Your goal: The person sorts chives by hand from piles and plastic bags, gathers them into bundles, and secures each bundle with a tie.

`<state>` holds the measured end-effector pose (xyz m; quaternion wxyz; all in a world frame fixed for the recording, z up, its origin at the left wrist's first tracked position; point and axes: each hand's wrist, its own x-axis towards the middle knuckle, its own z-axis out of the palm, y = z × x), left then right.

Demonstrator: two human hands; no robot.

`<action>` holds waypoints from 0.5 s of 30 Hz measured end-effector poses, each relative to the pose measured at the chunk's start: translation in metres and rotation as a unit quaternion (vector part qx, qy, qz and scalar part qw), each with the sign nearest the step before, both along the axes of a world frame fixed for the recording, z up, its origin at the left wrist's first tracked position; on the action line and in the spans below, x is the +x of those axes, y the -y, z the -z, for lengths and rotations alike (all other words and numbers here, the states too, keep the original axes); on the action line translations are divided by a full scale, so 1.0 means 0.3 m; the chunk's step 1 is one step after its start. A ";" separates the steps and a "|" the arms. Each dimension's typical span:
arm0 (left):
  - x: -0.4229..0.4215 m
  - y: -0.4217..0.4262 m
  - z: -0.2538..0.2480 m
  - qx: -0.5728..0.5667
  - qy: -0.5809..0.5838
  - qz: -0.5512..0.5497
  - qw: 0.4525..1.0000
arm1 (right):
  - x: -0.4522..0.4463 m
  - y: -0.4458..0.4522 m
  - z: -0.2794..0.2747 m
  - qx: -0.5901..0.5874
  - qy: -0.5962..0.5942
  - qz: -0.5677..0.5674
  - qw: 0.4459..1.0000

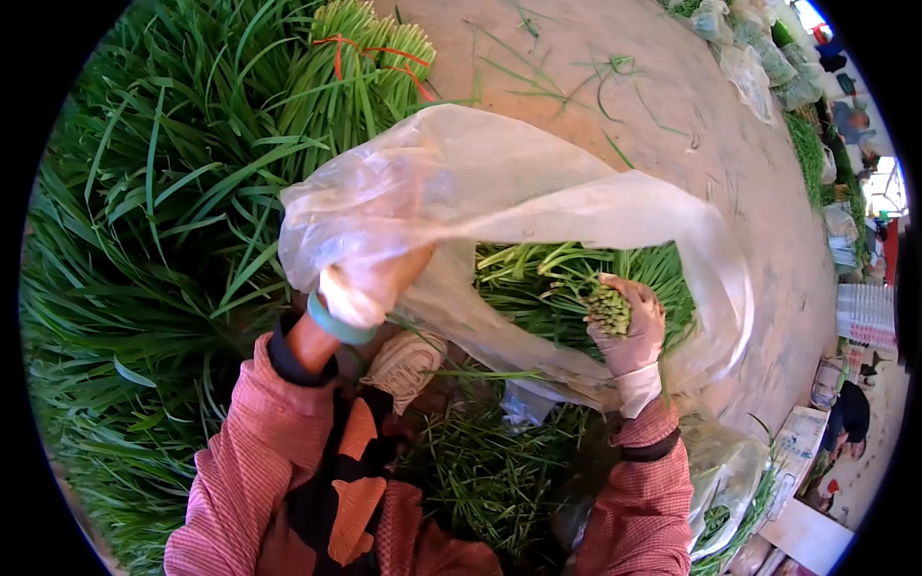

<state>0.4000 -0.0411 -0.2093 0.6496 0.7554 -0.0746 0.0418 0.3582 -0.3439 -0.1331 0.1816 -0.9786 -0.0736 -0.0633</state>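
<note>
A clear plastic bag (576, 206) stands with its mouth open, and the bunch of green stems (609, 312) is in this mouth, at its right part. The cut ends of the bunch point toward the person; its long axis runs away from them into the bag, where the far end is mixed with other greens. On a pale box (802, 442) right of the bag, the marks are too small for reading. The right arm reaches forward over the bag's near rim, and the fingers of the right hand (636, 331) are curled around the bunch. The left hand (399, 278), behind the film at the bag's left side, is blurred; one cannot tell how its fingers are.
</note>
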 end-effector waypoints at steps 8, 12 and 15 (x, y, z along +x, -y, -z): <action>0.047 0.275 -0.142 0.167 -0.129 0.085 0.974 | 0.009 0.035 0.006 0.040 -0.009 0.004 0.999; 0.161 0.346 0.096 0.149 -0.096 0.221 0.959 | 0.003 0.002 -0.045 -0.036 -0.079 -0.009 0.996; 0.177 0.397 0.193 0.089 -0.107 0.259 0.956 | 0.008 -0.029 -0.056 -0.192 -0.084 -0.086 0.974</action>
